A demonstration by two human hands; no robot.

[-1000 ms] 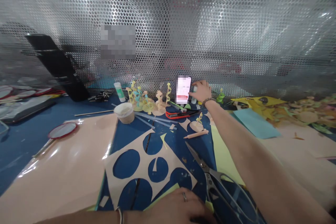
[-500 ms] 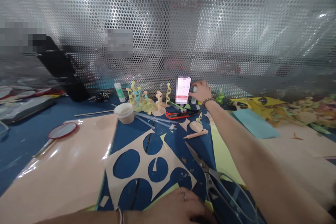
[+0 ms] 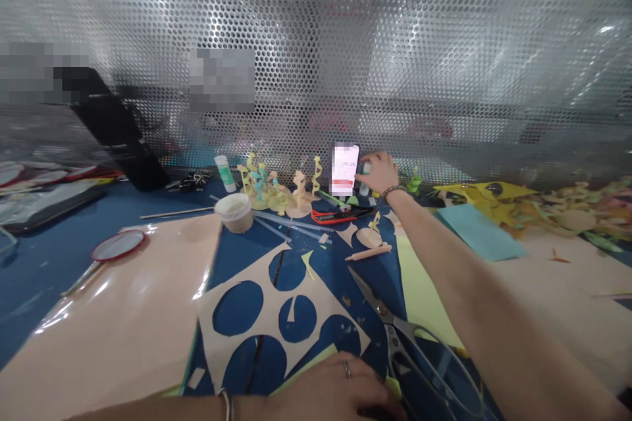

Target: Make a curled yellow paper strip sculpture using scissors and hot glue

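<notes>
My right hand [image 3: 376, 172] reaches to the far side of the blue mat, its fingers closed on the top of a small clear bottle [image 3: 365, 179]. A phone [image 3: 344, 170] stands upright just left of that hand, its screen blurred. At the bottom edge, my left hand [image 3: 330, 387] rests on the mat's papers, with nothing visible in it, beside a pink sheet with round holes cut out [image 3: 264, 323]. Large scissors [image 3: 395, 335] lie shut to the right of my left hand, partly under my right forearm.
Small paper sculptures [image 3: 281, 196] stand on the mat by a white cup [image 3: 234, 212], a glue stick [image 3: 225, 173] and a red utility knife [image 3: 340, 216]. Perforated metal mesh [image 3: 316, 26] rises behind. Paper scraps [image 3: 567, 214] lie at right; a red-rimmed paper disc [image 3: 117, 245] lies at left.
The view has shifted very slightly, and both hands stay nearly where they were.
</notes>
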